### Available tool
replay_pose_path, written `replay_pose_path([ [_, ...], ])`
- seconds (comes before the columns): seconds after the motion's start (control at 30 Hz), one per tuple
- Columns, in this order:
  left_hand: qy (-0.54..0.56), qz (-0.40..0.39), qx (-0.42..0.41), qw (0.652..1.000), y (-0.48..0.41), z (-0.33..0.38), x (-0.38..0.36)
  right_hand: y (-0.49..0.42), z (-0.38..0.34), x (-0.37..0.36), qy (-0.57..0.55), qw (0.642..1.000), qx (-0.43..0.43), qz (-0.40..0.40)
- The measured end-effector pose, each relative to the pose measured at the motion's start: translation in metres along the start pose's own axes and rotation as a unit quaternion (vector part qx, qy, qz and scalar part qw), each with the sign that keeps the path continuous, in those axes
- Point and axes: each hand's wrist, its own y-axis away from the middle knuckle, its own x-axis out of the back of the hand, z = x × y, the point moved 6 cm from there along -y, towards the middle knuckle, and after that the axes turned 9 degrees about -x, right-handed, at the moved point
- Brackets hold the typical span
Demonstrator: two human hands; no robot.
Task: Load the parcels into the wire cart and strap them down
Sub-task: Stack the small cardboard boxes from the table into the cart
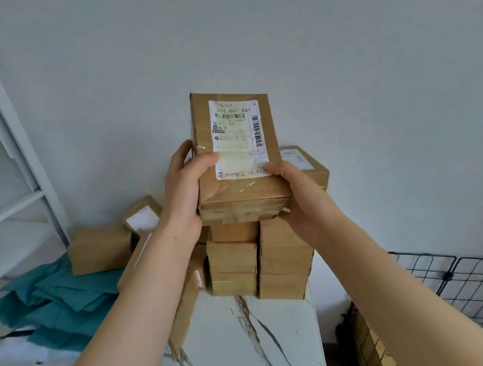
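I hold a taped cardboard parcel (239, 189) upright above the stack (283, 256) on the counter (220, 331), my left hand (185, 185) and right hand (300, 197) gripping its lower edges; it looks stiff, light, slick where taped.

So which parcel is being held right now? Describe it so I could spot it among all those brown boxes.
Find the white marbled table against the grey wall, piled with brown parcels. Above that pile, the left hand and right hand grip the held parcel by its lower end. It alone is in the air, its big white barcode label facing the camera.
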Motion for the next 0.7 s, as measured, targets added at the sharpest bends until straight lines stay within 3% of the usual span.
replay_pose_path([
  [0.37,0.038,-0.079,0.084,0.993,0.103,-0.075,-0.193,0.102,0.009,0.212,-0.024,0.983,-0.026,0.181],
  [0.7,-0.006,-0.174,0.184,0.967,0.177,-0.165,-0.33,0.164,0.041,0.373,-0.039,0.953,-0.103,0.281],
])
